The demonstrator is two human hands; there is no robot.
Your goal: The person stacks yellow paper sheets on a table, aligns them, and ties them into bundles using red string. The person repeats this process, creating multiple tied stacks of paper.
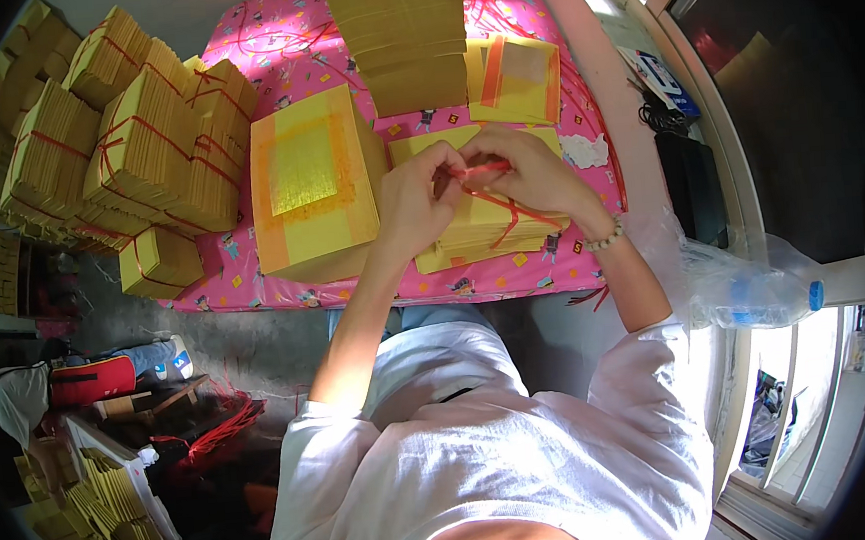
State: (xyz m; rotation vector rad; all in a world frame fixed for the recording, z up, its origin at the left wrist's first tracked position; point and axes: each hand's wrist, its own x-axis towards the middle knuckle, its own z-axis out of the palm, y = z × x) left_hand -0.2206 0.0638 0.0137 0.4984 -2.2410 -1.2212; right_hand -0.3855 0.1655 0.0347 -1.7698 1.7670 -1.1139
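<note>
Both hands meet above a stack of yellow paper sheets [481, 249] lying on the pink table. My left hand [416, 201] is closed, pinching one part of a thin red ribbon [506, 207]. My right hand [536, 174], with a beaded bracelet at its wrist, is closed on another part of the same ribbon. Between the fingertips the ribbon is bunched; whether it is knotted I cannot tell. One length of it trails down over the stack's top. Left of my hands stands a tall yellow paper stack [359, 200] with an orange-bordered gold square on top.
Many bundles tied with red ribbon [143, 140] are piled at the left. A tall yellow stack [402, 41] rises at the back, beside a smaller orange-striped stack [530, 88]. Loose red ribbons [281, 40] lie on the patterned pink cloth [354, 294]. A plastic bottle [765, 297] is at the right.
</note>
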